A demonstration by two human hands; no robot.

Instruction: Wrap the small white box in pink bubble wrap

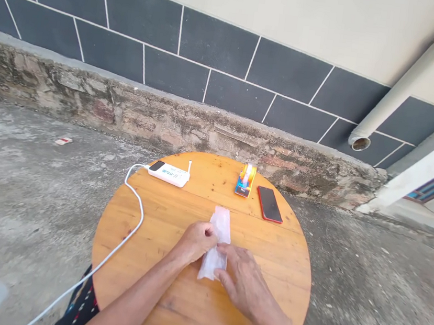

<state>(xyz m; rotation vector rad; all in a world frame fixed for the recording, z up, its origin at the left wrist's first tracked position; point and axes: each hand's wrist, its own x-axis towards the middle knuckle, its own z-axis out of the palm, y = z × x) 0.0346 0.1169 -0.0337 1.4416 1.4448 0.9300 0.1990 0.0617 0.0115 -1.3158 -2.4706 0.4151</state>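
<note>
A long strip of translucent, slightly pinkish plastic wrap lies lengthwise on the round wooden table in front of me. At its left edge is my left hand, its fingers curled and the thumb and index finger pinching the wrap near the middle. My right hand rests against the right edge from the other side. Its fingertips touch the wrap close to the left hand's pinch, while the thumb is spread apart near the lower end. What may be inside the wrap cannot be made out.
On the wooden table stand a white power strip with a white cable trailing off left, a tape dispenser with a tape roll, and a red-edged phone. Behind are a stone ledge, a tiled wall and a drainpipe.
</note>
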